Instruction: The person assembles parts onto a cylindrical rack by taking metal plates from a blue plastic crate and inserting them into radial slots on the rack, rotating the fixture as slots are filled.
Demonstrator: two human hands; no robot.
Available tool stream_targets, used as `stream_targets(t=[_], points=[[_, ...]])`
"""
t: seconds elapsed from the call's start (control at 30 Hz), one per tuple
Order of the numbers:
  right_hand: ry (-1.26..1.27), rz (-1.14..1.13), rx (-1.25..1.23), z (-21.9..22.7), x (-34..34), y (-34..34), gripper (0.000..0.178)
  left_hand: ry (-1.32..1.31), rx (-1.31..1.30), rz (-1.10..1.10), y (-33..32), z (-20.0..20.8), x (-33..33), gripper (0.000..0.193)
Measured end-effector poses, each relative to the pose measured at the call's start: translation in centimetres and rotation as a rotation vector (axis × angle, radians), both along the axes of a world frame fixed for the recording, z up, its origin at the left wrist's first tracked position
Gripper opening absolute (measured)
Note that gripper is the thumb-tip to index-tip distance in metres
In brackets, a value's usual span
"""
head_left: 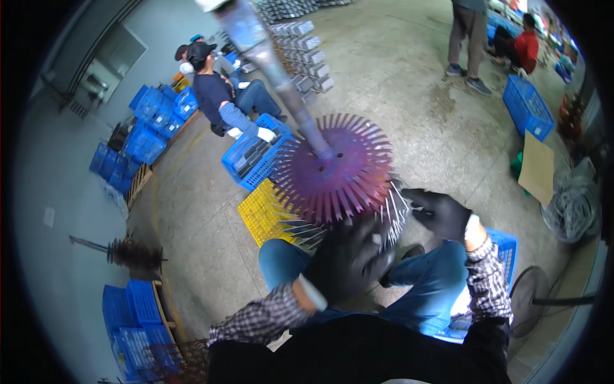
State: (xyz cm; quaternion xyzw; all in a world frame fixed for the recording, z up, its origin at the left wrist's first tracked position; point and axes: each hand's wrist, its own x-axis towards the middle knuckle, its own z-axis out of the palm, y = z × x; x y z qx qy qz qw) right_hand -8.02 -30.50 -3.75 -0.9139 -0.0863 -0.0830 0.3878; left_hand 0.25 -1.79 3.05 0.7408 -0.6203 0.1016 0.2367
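Spreading around us, the floor [441,150] meets a pale wall [70,185] towards 9 o'clock, taking the disc as the centre of our clock. A co-worker [211,93] in a dark cap sits at 10 o'clock. A mottled metal pole [275,70] slants in from 11 o'clock and meets the disc near its middle. Just beyond the disc, at 9 o'clock, stands a blue crate [259,176] with dark pieces in it; at 8 o'clock there is a yellow crate [256,211]. The disc [345,163], purple and toothed all round, is in front of us, above and beyond our knees, its nearest teeth bent down. Our left hand [348,256], black-gloved and blurred, is close at 6 o'clock; we cannot tell whether it grips anything. Our right hand [444,214], also black-gloved, is at 4 o'clock, its fingers narrowed towards the rim; whether they pinch anything, we cannot tell. Smallest are the thin silver strips [393,217], fanned below the disc from 4 to 7 o'clock.
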Motion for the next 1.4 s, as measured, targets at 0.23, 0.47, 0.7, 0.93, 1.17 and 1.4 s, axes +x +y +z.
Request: stream_targets(t=[0.23,0.47,0.7,0.93,1.17,1.4], points=[[-0.211,-0.285,0.277,7.4,8.0,0.8,0.049,-0.104,-0.292,0.514,5.2,1.6,5.6,0.055],[0.024,-0.121,0.217,8.1,16.8,2.6,0.051,-0.186,-0.351,0.603,0.8,-2.4,9.6,0.054],[0.081,-0.251,0.454,9.6,15.3,3.9,0.035,-0.123,-0.468,0.565,0.4,-2.4,9.9,0.041],[-0.125,-0.322,0.513,7.2,13.0,3.2,0.031,-0.051,-0.494,0.396,-0.3,-2.1,12.2,0.035],[-0.204,-0.471,0.453,5.6,11.1,4.2,0.032,0.030,-0.455,0.137,-0.6,-2.1,17.8,0.032],[-0.258,-0.461,0.393,5.2,10.2,4.7,0.036,0.058,-0.359,-0.005,0.0,-1.5,20.6,0.031]])
